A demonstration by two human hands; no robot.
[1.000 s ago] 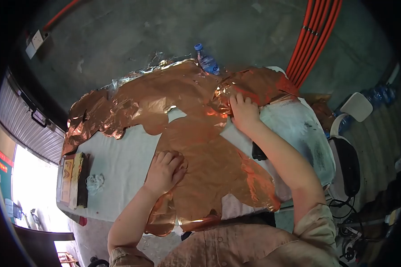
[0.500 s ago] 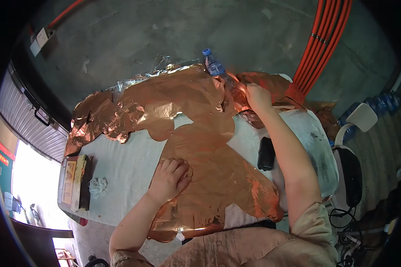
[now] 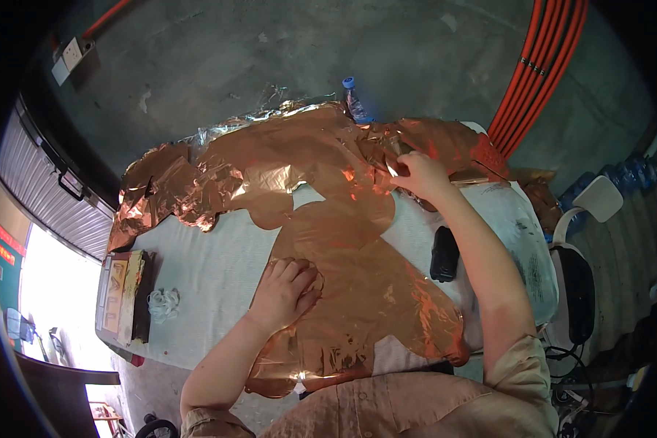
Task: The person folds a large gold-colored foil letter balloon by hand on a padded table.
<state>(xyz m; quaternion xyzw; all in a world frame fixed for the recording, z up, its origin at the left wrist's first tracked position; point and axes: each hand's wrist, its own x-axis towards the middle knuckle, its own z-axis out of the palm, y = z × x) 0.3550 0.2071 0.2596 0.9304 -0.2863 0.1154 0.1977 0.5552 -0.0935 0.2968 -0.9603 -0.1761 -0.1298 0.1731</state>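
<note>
A large copper-coloured foil sheet with rounded lobes spreads over the white cloth on the table, its lower edge near my body. My left hand rests on it with curled fingers; whether they pinch anything is hidden. At the back, more crumpled copper foil lies in a heap. My right hand reaches into this foil right of the middle, thumb and fingertips closed on a fold of it. A black object lies on the cloth beside my right forearm.
A blue-capped plastic bottle stands behind the foil. At the left edge are a worn box and a clear crumpled bundle. A chair is at the right. Orange pipes run along the wall.
My right hand has moved slightly down toward me, and the foil near it has shifted. The bottle now stands more upright. My left hand keeps its place on the sheet.
</note>
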